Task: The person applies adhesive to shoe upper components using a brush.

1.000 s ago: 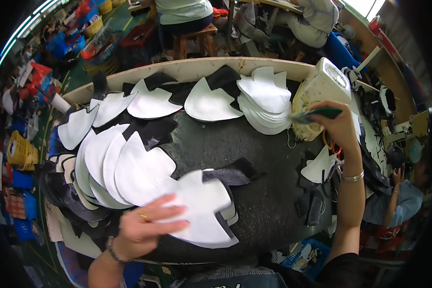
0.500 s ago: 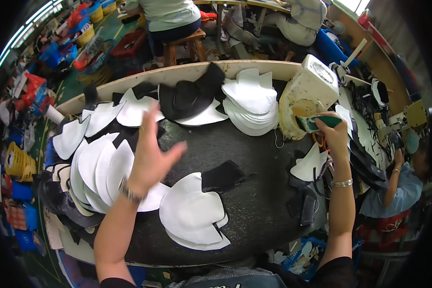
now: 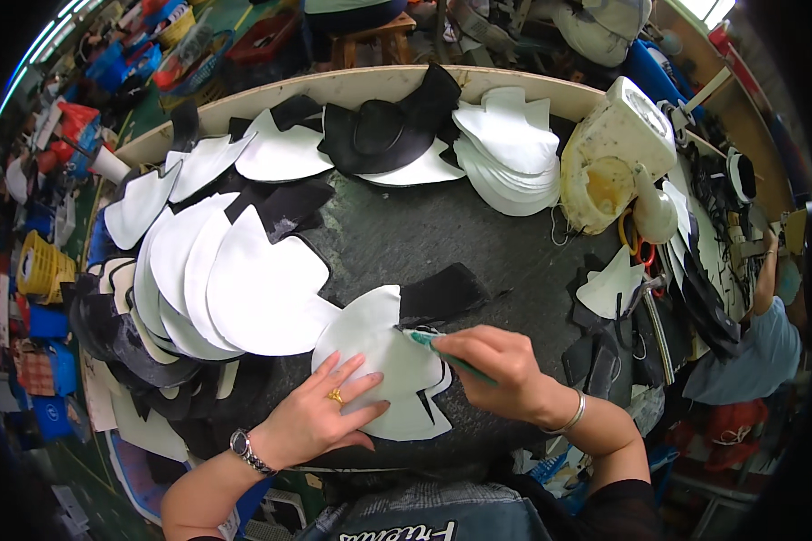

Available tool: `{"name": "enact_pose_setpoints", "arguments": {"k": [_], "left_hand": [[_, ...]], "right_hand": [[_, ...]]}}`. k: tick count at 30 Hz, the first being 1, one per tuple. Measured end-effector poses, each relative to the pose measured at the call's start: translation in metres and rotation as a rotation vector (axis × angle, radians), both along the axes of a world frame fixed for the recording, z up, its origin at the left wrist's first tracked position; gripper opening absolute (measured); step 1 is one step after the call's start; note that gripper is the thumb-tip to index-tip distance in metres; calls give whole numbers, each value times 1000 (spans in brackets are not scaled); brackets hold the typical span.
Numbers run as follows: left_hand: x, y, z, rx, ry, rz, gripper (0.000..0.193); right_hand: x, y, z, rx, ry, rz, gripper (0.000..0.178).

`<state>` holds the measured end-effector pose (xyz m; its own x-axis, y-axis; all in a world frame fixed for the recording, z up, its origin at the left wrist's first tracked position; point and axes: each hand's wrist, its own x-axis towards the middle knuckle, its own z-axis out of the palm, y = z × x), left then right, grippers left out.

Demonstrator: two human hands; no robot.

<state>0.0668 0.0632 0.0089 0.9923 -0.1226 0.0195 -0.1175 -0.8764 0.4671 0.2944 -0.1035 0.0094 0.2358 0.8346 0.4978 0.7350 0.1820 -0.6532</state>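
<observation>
Left hand [image 3: 320, 413] has come down flat on the white piece [image 3: 406, 383], fingers spread — right hand [image 3: 503, 368], gripping a green tool [image 3: 466, 366], has reached its edge.

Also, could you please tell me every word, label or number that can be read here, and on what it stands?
Person's grey-blue garment: white lettering, which I won't copy out.
Wristwatch: dial too small to read.
Blue bin at left: pale mark, too small to read.
</observation>
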Motion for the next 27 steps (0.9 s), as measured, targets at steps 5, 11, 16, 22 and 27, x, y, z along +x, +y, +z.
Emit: {"name": "enact_pose_setpoints", "arguments": {"k": [5, 11, 16, 22, 27], "left_hand": [[-3, -1, -8, 13, -99, 19, 46], [-1, 2, -8, 74, -114, -10, 33], [6, -1, -5, 164, -123, -34, 29], [-8, 0, -10, 142, -172, 34, 38], [5, -1, -7, 139, -138, 59, 38]], "right_hand": [[-22, -55, 18, -354, 71, 276, 43], [-13, -15, 16, -351, 294, 169, 21], [26, 33, 10, -102, 51, -186, 17], [130, 3, 46, 25, -106, -811, 11], [187, -11, 31, -172, -300, -943, 14]]}}
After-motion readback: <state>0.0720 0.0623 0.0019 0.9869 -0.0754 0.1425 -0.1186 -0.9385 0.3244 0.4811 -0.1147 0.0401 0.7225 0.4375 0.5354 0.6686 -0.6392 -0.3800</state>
